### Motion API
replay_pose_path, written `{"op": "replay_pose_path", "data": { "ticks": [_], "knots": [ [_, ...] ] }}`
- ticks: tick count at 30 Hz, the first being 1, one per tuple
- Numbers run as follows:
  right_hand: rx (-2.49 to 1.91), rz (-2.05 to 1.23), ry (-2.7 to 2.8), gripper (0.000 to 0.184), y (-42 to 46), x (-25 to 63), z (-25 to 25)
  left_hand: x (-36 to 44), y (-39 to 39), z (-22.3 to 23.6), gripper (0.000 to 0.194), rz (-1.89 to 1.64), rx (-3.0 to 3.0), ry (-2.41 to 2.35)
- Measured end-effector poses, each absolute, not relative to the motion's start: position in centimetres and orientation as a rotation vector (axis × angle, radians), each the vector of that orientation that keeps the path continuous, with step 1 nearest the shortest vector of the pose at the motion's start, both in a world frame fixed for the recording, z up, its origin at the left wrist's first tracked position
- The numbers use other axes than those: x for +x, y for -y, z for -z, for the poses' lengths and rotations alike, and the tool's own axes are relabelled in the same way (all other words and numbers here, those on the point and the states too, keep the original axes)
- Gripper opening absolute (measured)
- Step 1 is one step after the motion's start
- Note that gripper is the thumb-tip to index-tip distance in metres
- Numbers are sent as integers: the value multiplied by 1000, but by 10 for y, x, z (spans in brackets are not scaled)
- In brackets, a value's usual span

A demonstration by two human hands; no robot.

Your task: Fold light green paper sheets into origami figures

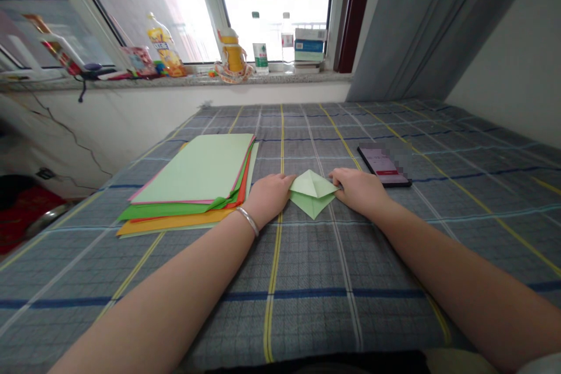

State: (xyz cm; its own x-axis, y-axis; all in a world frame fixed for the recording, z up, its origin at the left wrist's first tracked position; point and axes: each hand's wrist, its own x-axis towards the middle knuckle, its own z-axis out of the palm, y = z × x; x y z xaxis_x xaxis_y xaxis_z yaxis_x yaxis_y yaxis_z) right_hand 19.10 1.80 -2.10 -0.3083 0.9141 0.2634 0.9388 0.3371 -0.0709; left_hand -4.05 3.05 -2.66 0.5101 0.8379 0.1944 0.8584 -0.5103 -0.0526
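One pale-green origami fold (312, 194) (pointed, diamond-like)

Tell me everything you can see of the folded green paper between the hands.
The folded paper is pale green, creased into a rough diamond with a triangular flap on top, lower point toward the person. It lies on a grey plaid bed sheet, its sides touched by the left hand and right hand.
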Motion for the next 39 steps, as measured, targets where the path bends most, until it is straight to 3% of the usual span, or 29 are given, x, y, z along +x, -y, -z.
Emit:
{"op": "replay_pose_path", "data": {
  "ticks": [3,8,14,30,39],
  "knots": [
    [-1560,194,2346,20,-16,188,18,-39,-28,25,38,169,-2568,1464],
    [-1347,326,2474,8,-12,183,13,-36,-25,21,39,89,-2527,1494],
    [-1244,361,2634,16,-12,186,13,-34,-22,20,39,37,-2512,1479],
    [-1211,88,2712,11,-13,193,10,-34,-11,16,50,-60,-2501,1475],
    [-1175,200,2758,13,-13,192,15,-35,-13,19,46,178,-2622,1237]
  ]
}}
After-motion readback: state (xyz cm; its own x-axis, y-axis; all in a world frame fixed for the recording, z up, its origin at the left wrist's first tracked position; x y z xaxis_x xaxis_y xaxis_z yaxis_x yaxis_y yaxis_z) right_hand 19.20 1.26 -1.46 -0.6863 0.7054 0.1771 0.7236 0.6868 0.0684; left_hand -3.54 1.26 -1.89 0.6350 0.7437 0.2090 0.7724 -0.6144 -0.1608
